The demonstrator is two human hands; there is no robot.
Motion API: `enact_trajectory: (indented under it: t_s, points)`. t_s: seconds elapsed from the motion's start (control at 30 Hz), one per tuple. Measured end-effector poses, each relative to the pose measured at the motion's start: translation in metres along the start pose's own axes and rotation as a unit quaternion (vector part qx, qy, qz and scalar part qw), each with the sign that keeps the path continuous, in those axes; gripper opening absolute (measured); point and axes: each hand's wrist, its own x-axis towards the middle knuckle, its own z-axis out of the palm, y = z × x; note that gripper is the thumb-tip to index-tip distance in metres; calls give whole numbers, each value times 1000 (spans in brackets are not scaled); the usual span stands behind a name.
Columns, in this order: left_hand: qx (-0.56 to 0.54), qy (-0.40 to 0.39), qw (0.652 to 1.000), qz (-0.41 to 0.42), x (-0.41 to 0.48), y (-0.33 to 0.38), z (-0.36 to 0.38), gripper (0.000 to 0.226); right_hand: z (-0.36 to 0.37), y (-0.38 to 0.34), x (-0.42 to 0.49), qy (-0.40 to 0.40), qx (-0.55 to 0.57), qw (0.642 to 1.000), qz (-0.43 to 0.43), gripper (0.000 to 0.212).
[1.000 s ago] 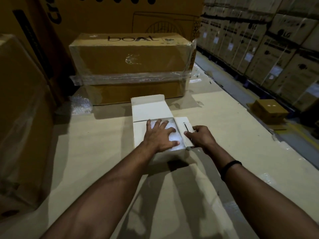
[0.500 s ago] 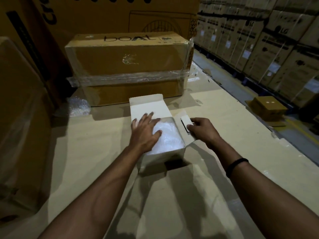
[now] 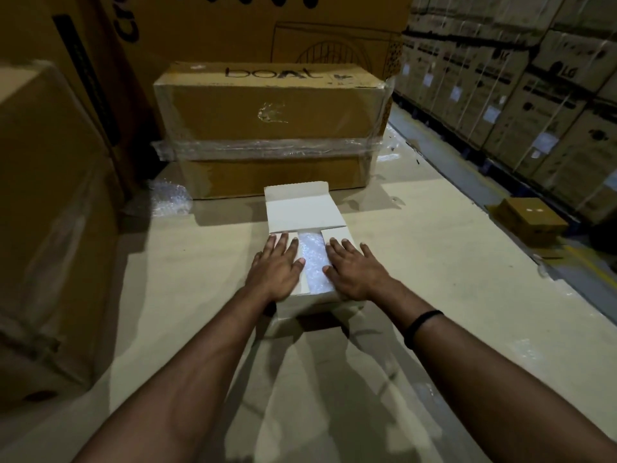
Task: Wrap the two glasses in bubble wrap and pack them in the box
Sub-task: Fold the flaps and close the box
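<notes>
**Packing almost done: side flaps down, lid flap not yet shut**

Nearest the camera, both forearms reach out over the worktop (image 3: 434, 262) to the small white box (image 3: 314, 304). The left hand (image 3: 277, 269) lies flat on the left side flap (image 3: 302, 280), and the right hand (image 3: 354, 269) lies flat on the right side flap (image 3: 337, 233). Each grip is fully open, with straight fingers that press down and clasp nothing.

Between the two flaps a strip of bubble wrap (image 3: 314, 262) shows inside the box. The glasses themselves are hidden. They are probably wrapped and already packed beneath it, though how many are in there cannot be told.

Beyond the hands the lid flap (image 3: 300, 208) stands open and leans away. Folding it down and tucking it in looks like the main step left.

Farther back a loose scrap of bubble wrap (image 3: 170, 202) lies beside a big taped carton (image 3: 267, 121). To the right, a small carton (image 3: 531, 218) sits on the floor before stacked cartons (image 3: 534, 95).
</notes>
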Motion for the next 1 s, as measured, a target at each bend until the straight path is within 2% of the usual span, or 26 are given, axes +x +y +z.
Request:
enact_trajectory:
  t_s: [0.17,0.33,0.4,0.5,0.57,0.63,0.67,0.73,0.8,0.9,1.0]
  points:
    - [-47,44,998,-18,-7,-6,4,56,10,-17,-20,23,-9,999,-31,61]
    - [-113,29,993,-33,-11,-11,12,57,5,-14,-18,-12,-1,999,-49,60]
    - [-124,27,991,-33,-11,-11,14,57,-3,-6,-15,37,66,994,-73,58]
    - [-133,30,990,-37,-13,-7,13,56,-15,11,7,184,250,950,-12,52]
    - [-141,27,989,-40,-15,-6,11,55,-22,23,36,159,361,916,79,51]
    - [-139,26,989,-38,-15,-5,10,55,-26,34,67,86,462,868,160,54]
    - [-137,25,989,-40,-15,-5,10,55,-29,38,80,56,497,847,180,47]
    - [-135,24,990,-44,-15,-4,8,55,-33,42,103,47,511,838,188,28]
    - [-141,23,989,-45,-15,-5,8,55,-44,40,115,67,514,833,194,25]
    - [-149,22,987,-49,-14,-7,10,55,-65,35,119,81,598,777,182,34]
    - [-152,33,987,-43,-13,-9,13,54,-94,34,112,98,627,761,133,55]
